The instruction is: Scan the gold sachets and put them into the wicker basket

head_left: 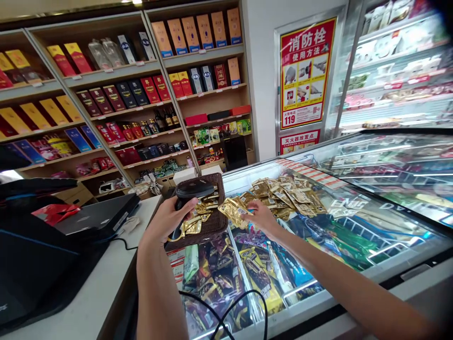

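Observation:
My left hand (166, 218) is wrapped round the handle of a black barcode scanner (198, 187), its head pointing right above a dark brown woven basket (221, 208). Several small gold packets (194, 225) lie in that basket. Between the fingertips of my right hand (261, 217) is a gold foil packet (231, 211), held up just right of the basket. Behind my right hand a heap of similar gold packets (297, 194) spreads over the glass top of the freezer. Which fingers press on the scanner is partly hidden.
Wrapped ice creams (260, 276) show inside the glass-topped freezer (354, 285). The scanner's black cable (244, 293) loops in front of me. A white counter (120, 264) with black electronic equipment (95, 215) stands left. Behind are shelves of boxed goods (116, 97) and a red fire-hydrant poster (307, 73).

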Tool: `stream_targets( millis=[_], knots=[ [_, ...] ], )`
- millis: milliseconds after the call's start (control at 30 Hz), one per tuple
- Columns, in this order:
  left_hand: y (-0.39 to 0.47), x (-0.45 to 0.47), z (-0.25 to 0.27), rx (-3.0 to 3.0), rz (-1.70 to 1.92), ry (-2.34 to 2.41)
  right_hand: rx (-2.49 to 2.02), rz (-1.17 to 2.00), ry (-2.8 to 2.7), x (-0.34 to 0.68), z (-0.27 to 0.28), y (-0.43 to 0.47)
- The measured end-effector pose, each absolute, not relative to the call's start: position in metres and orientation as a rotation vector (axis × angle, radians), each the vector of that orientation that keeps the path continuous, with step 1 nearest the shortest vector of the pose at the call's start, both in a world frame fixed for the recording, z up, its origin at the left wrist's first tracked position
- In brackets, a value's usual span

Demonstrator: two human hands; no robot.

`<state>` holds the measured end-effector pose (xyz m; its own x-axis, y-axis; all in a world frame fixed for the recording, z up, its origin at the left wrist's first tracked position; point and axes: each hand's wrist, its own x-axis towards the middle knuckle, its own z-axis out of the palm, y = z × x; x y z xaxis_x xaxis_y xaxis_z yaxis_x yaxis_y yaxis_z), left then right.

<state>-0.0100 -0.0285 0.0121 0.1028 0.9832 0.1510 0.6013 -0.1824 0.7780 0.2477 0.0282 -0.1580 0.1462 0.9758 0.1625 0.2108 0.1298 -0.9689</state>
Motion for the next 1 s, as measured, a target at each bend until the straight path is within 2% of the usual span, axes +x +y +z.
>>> stream_targets(
  millis=[100,167,400,733,1000],
  knots=[
    [-0.029,0.003,0.013,1.843,0.932,1.511,-1.213,1.234,-1.139,0.251,-0.164,0.027],
    [-0.031,0.011,0.014,1.860,0.901,1.539,-1.104,1.301,-1.053,0.253,-0.163,0.026],
    [-0.033,0.033,0.016,1.972,0.803,1.604,-0.993,1.272,-0.793,0.261,-0.166,0.031],
    [-0.026,0.047,0.003,2.068,0.607,1.511,-0.903,1.081,-0.977,0.258,-0.159,0.025],
    [-0.032,0.052,0.008,2.064,0.614,1.557,-0.918,1.063,-1.016,0.262,-0.163,0.029]
  ],
)
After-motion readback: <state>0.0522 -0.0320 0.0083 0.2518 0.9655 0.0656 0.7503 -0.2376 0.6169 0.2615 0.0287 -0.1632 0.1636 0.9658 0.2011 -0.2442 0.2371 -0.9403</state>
